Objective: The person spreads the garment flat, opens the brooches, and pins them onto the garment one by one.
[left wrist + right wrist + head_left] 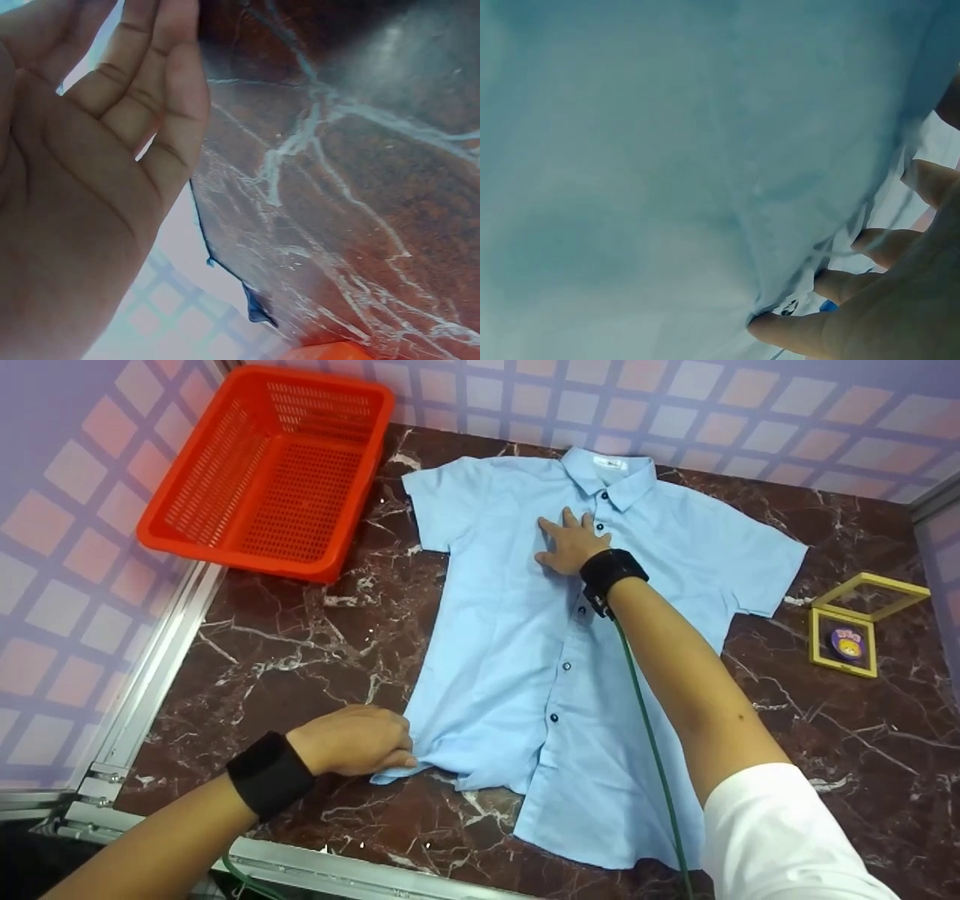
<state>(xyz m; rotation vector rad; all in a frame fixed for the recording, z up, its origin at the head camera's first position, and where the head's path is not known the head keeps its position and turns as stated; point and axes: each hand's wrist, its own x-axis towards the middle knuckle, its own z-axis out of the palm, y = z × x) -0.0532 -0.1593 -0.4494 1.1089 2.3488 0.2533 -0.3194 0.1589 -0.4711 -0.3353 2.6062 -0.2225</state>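
Note:
A light blue short-sleeved button-up shirt [495, 607] lies front side up, its collar at the far side. My left hand [360, 741] pinches the shirt's lower left hem, which is bunched there. In the left wrist view the left hand's fingers [180, 97] bend toward the thumb side, and the pinch itself is hidden. My right hand [574, 544] rests on the chest beside the button placket, fingers spread. The right wrist view shows its fingertips [840, 285] pressing on the blue cloth [645, 180].
A red plastic basket [345, 521] stands at the back left. To the right, a small yellow-framed case [817, 637] with a purple round badge [847, 643] sits open on the dark marbled table [285, 660]. Patterned panels [675, 405] border the table. A green cable [645, 712] crosses the shirt.

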